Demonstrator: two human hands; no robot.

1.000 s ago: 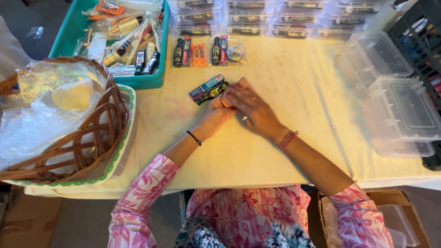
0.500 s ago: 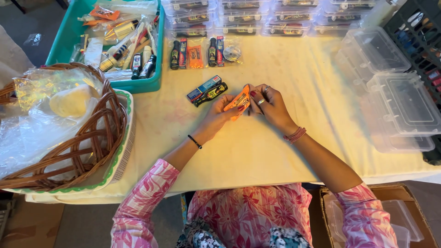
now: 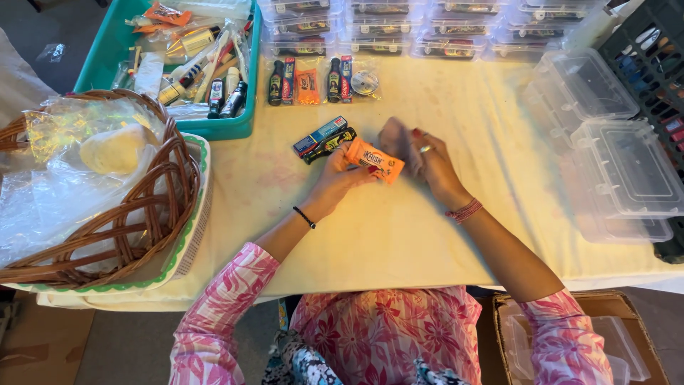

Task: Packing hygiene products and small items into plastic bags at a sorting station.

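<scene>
Small flat orange foil packet [image 3: 374,160]: pinched by left hand [image 3: 340,175] fingers, above cream surface [image 3: 399,235]. Right hand [image 3: 427,160]: fingers curled on blurred wrapper. Two oblong packs [image 3: 324,139] lie just beside; clear lidded boxes [image 3: 620,171] unfilled.

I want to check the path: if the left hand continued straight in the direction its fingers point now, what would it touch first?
The left hand holds an orange packet and points up-right toward the right hand. Going straight on, it would probably meet that hand first; depth is unclear.
</scene>
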